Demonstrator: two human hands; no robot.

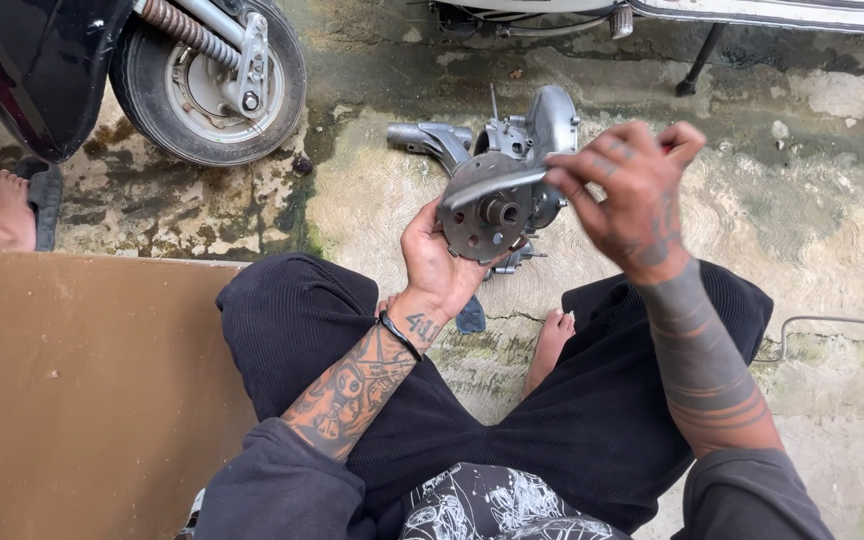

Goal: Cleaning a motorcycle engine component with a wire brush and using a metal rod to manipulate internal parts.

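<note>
The engine case (512, 170) sits on the wet concrete floor (832, 230) just ahead of the knees, drum (487, 208) facing the person. The left hand (437, 262) cups the drum's lower edge, grip half closed around the rim. The right hand (630, 190) is closed on a metal tool (497, 186) laid across the hub. Judging by this, bracing the drum firmly and keeping the tool seated square should stop slipping.

Tattooed left hand (437, 262) with thin black wristband (399, 335), tattoo-banded right hand (632, 190); dark grey pushed-up sleeves (282, 480), black ribbed trousers (292, 320), bare feet (550, 345).
</note>
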